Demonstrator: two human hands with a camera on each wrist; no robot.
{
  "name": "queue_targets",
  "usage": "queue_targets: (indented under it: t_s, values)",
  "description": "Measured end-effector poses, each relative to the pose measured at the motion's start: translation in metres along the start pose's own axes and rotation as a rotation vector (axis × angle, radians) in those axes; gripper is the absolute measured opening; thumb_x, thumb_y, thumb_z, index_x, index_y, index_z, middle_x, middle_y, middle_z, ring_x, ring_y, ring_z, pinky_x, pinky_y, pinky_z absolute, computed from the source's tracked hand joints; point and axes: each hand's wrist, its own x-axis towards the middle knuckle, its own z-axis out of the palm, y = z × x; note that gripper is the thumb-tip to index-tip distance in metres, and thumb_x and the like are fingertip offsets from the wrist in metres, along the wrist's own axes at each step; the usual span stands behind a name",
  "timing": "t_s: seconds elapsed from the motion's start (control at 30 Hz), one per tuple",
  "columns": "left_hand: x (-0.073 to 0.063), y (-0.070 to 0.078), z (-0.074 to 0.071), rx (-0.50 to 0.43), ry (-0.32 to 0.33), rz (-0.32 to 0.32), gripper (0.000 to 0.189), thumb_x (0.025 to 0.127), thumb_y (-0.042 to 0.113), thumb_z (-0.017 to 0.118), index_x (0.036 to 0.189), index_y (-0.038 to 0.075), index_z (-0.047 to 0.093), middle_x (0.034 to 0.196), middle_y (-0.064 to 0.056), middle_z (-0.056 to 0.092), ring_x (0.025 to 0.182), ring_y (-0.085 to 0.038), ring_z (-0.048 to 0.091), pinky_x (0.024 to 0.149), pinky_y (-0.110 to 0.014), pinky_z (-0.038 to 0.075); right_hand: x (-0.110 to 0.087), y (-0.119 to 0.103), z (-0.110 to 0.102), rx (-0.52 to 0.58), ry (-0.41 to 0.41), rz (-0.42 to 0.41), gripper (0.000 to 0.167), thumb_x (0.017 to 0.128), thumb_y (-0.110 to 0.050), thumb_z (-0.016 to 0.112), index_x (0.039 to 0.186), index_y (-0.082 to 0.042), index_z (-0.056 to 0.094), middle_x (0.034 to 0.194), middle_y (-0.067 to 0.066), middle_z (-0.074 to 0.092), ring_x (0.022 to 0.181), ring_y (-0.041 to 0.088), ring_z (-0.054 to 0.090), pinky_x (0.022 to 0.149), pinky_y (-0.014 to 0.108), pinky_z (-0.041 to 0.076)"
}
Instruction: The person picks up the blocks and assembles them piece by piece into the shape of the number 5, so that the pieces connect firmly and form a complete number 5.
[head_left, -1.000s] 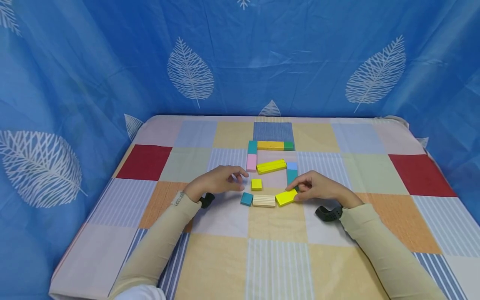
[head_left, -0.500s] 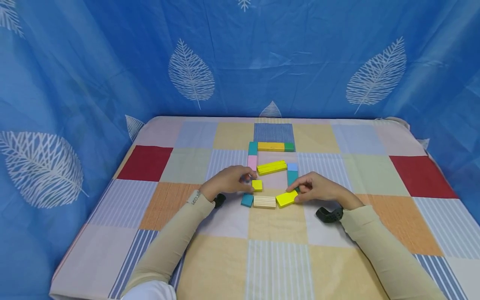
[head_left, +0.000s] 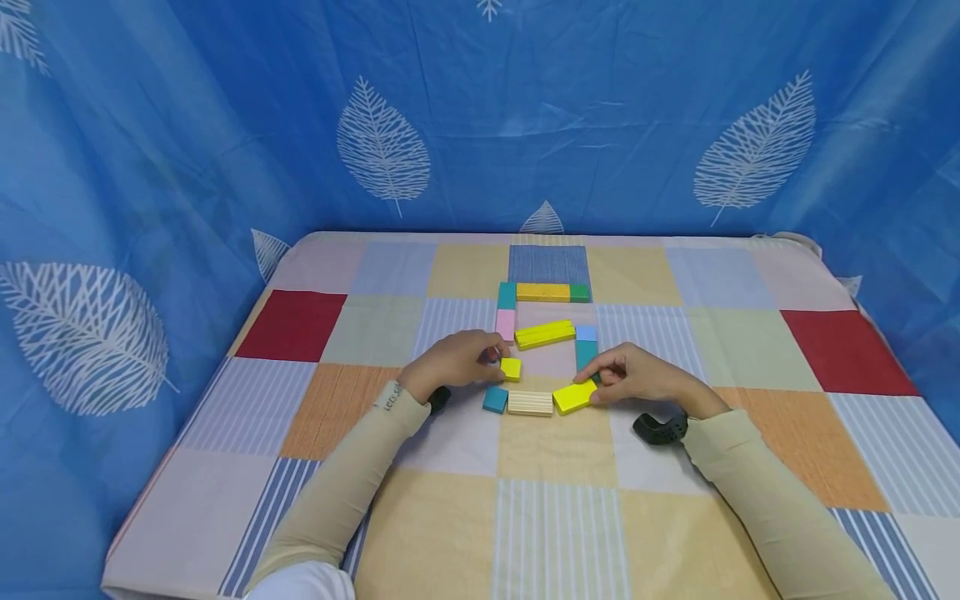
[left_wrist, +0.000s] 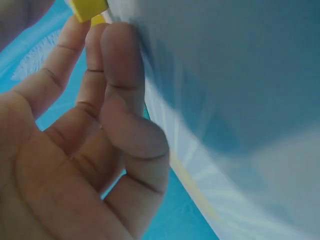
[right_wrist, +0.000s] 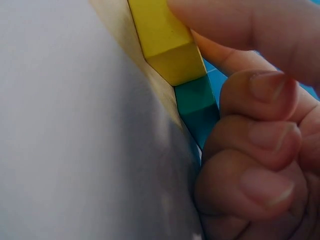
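A small yellow block (head_left: 511, 369) is pinched by my left hand (head_left: 456, 360); the left wrist view catches part of that yellow block (left_wrist: 89, 9) at the thumb and fingertip. My right hand (head_left: 637, 372) grips a larger yellow block (head_left: 572, 398) at its right end, thumb on the near side. Behind it, green and teal blocks (right_wrist: 197, 105) show in the right wrist view, partly covered by the fingers. Left of the larger yellow block lie a cream ridged piece (head_left: 529, 403) and a teal block (head_left: 495, 400), forming a front row.
Farther back, a teal block (head_left: 507, 295) and a pink block (head_left: 506, 325) line the left side. An orange-yellow block (head_left: 543, 292) and a green block (head_left: 579, 293) form the far row. Slim yellow pieces (head_left: 545, 334) lie slanted inside. A light blue block (head_left: 586, 332) stands right.
My left hand has moved right to the small yellow block, taken hold of it and shifted it slightly left. The right hand stays on the larger yellow block.
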Motion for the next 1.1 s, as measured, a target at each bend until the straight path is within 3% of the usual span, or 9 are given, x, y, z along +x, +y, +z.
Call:
queue_targets:
  t_s: [0.3, 0.63, 1.1]
  values:
    - [-0.007, -0.012, -0.015, 0.014, -0.013, -0.037, 0.028, 0.103, 0.012, 0.076, 0.13, 0.009, 0.073, 0.124, -0.011, 0.072, 0.113, -0.027, 0.063, 0.103, -0.041, 0.052, 0.001, 0.002, 0.0, -0.009, 0.011, 0.013, 0.027, 0.093, 0.006, 0.078, 0.119, 0.013, 0.075, 0.062, 0.004, 0.034, 0.058, 0.009, 0.032, 0.058, 0.026, 0.032]
    - [-0.012, -0.023, -0.023, -0.036, -0.031, -0.082, 0.028, 0.101, 0.008, 0.077, 0.129, 0.012, 0.075, 0.122, -0.011, 0.072, 0.113, -0.028, 0.061, 0.101, -0.042, 0.053, 0.0, 0.003, -0.001, 0.0, 0.005, -0.006, 0.027, 0.093, 0.007, 0.078, 0.118, 0.014, 0.074, 0.061, 0.008, 0.033, 0.056, 0.013, 0.03, 0.057, 0.028, 0.031]
    - [-0.018, -0.024, -0.031, -0.072, -0.091, -0.051, 0.024, 0.098, 0.004, 0.079, 0.121, 0.011, 0.079, 0.113, -0.007, 0.072, 0.109, -0.026, 0.059, 0.096, -0.037, 0.051, 0.001, 0.005, -0.002, 0.008, -0.003, -0.03, 0.026, 0.093, 0.008, 0.077, 0.118, 0.015, 0.074, 0.061, 0.009, 0.032, 0.055, 0.013, 0.028, 0.054, 0.029, 0.028]
